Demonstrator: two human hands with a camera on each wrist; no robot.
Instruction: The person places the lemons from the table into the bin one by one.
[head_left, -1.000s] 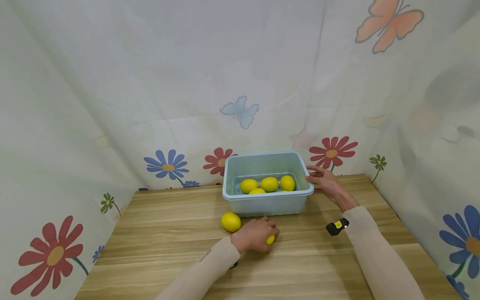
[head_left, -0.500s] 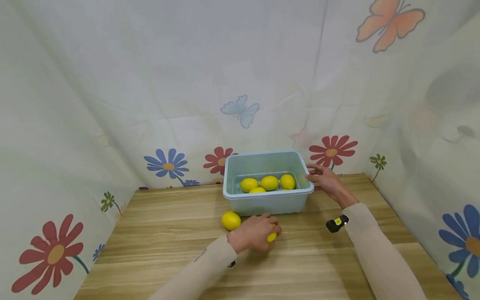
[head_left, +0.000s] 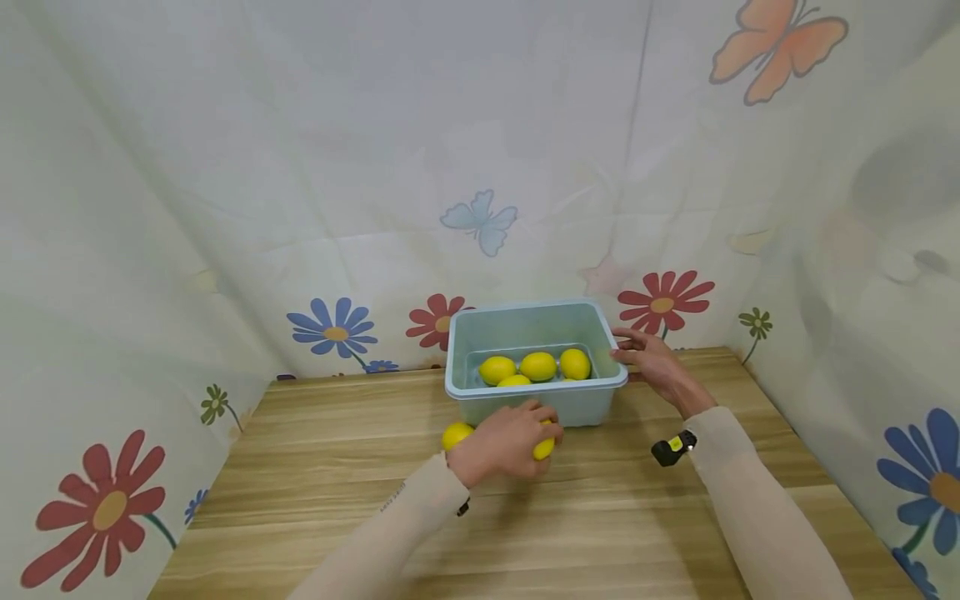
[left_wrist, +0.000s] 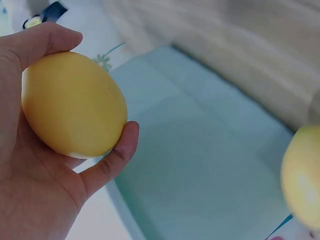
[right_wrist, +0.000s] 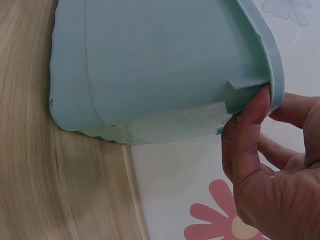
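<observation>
A yellow lemon (left_wrist: 75, 105) is in my left hand (head_left: 512, 442), the thumb and fingers curled around it; in the head view the hand is just in front of the light blue plastic bin (head_left: 536, 404). My right hand (head_left: 654, 367) holds the bin's right rim, and the right wrist view shows the thumb and fingers (right_wrist: 250, 135) pinching that rim (right_wrist: 276, 65). Several lemons lie inside the bin, among them one lemon (head_left: 537, 367) in the middle. Another lemon (head_left: 456, 434) rests on the table by the bin's front left, partly hidden behind my left wrist.
The bin stands at the back of a wooden table (head_left: 337, 467), near a hanging cloth (head_left: 375, 167) printed with flowers and butterflies. More of this cloth rises on the left and right sides.
My left hand has lifted slightly and moved toward the bin's front wall with the lemon in it. The right hand and the bin have stayed in place.
</observation>
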